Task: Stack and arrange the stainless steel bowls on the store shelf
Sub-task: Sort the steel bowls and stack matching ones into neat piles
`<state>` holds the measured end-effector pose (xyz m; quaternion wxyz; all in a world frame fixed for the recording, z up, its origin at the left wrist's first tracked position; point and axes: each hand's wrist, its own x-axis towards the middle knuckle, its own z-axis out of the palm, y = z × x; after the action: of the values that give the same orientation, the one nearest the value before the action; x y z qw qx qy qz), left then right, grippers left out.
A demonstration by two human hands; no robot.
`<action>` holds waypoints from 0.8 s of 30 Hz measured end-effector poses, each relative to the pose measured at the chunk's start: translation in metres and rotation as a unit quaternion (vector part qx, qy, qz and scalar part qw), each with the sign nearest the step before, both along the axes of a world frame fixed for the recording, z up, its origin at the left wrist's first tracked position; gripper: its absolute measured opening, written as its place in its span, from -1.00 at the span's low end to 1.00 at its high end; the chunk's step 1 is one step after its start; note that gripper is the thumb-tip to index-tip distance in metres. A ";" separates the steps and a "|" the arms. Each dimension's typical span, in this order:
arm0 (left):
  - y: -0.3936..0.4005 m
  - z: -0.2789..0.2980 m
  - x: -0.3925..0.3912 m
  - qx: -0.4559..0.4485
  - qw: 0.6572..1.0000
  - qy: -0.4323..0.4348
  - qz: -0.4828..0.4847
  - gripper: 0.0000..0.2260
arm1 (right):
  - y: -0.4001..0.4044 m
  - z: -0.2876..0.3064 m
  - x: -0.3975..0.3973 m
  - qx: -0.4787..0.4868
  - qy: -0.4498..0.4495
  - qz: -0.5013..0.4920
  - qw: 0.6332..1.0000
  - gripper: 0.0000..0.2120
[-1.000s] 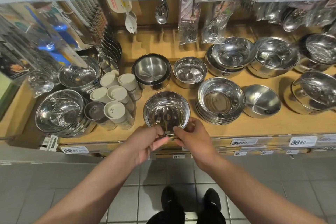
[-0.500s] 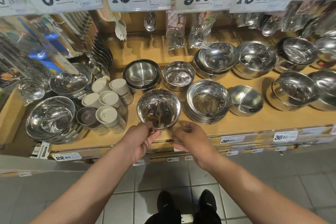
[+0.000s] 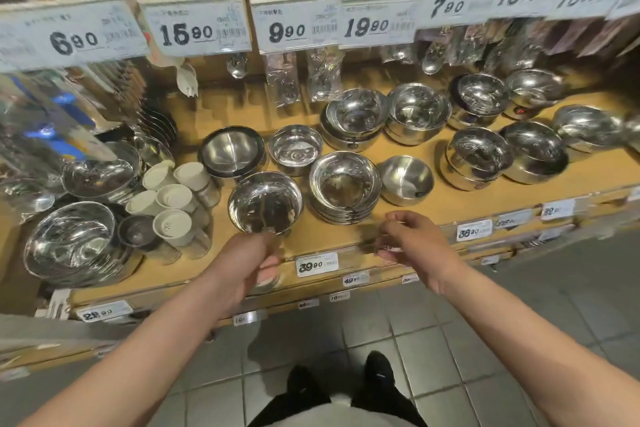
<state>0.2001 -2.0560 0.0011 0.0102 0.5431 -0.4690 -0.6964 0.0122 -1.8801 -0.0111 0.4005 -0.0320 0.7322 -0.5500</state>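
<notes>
Shop: price tags (image 3: 199, 32), stocked shelf (image 3: 485, 198)

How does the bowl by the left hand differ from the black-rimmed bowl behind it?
The front bowl has a mirror-bright inside and a plain steel rim; the black-rimmed bowl looks matte inside, with a dark band round its rim. The front bowl stands near the shelf edge, at the left hand; the black-rimmed one stands farther back, untouched. Both are round, upright steel bowls.

Left hand (image 3: 247, 265) fingers hidden beneath bowl (image 3: 265, 202) near rim; upper shelf blurred.

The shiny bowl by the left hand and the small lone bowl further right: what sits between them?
A stack of bowls, seen in the head view.
</notes>
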 end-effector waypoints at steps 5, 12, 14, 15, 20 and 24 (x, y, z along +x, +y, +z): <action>0.013 0.024 -0.032 -0.103 0.991 0.043 -0.080 -0.95 | 0.018 0.015 -0.018 -0.012 0.015 -0.044 0.999 -0.83; 0.041 0.032 -0.074 -0.141 0.975 0.067 -0.156 -0.75 | 0.061 0.017 -0.049 -0.018 0.023 -0.105 0.994 -0.95; 0.045 0.031 -0.090 -0.136 0.977 0.060 -0.153 -0.75 | 0.073 0.015 -0.065 -0.021 0.024 -0.120 0.992 -0.96; 0.048 0.030 -0.099 -0.128 0.979 0.058 -0.150 -0.77 | 0.078 0.014 -0.074 -0.021 0.026 -0.126 0.992 -0.95; 0.071 0.030 -0.151 -0.065 0.993 0.047 -0.086 -0.92 | 0.104 0.006 -0.128 -0.021 0.026 -0.138 0.990 -0.91; 0.101 0.019 -0.205 -0.035 0.995 0.068 -0.058 -0.81 | 0.137 -0.007 -0.189 -0.016 0.032 -0.133 0.991 -0.87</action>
<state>-0.0052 -1.9547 0.0199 0.0208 0.4656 -0.5216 -0.7147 -0.1770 -1.7429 -0.0178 0.2997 0.0415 0.7337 -0.6083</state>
